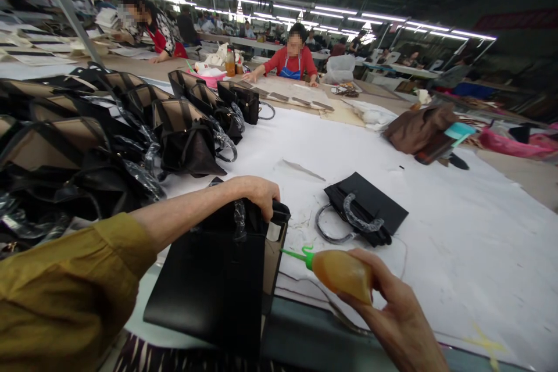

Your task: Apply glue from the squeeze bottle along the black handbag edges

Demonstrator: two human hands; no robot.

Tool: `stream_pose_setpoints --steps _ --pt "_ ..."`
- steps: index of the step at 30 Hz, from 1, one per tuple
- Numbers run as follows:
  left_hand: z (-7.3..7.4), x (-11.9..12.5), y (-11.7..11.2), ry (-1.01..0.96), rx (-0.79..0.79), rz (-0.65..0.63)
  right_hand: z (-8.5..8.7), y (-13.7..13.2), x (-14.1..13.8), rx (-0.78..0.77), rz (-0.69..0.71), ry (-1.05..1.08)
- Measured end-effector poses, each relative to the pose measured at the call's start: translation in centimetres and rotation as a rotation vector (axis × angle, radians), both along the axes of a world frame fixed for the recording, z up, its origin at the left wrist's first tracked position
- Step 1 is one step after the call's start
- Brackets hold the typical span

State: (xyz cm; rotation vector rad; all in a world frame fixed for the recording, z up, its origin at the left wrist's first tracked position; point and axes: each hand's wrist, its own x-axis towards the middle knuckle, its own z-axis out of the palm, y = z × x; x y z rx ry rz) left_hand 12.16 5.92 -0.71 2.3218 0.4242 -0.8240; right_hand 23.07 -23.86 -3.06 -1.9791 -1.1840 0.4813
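Gripping a black bag just beneath is the left hand; the right hand clasps a bottle, nozzle near the bag's open side. Dispensing seems underway; the next move likely needs careful aim.

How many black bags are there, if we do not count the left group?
2. The near bag is in the left hand; the far bag lies to its right on the white sheet. Others may be hidden behind the near bag.
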Motion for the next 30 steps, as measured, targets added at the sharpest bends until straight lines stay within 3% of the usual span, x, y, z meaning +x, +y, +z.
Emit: stream_pose_setpoints --steps 10,18,25,30 --pt "0.3 -0.1 -0.2 0.001 0.01 -0.001 0.6 1.5 0.0 0.101 -0.079 -0.027" --pt "0.0 0.0 -0.1 -0.018 0.025 -0.006 -0.6 0.3 -0.1 0.008 0.027 -0.018" --pt "0.0 0.0 -0.2 -0.014 0.043 -0.016 -0.3 0.2 -1.4 0.002 -0.075 0.12" --pt "0.2 -0.1 -0.2 -0.012 0.05 -0.021 -0.5 -0.2 -1.4 -0.022 -0.045 0.102"
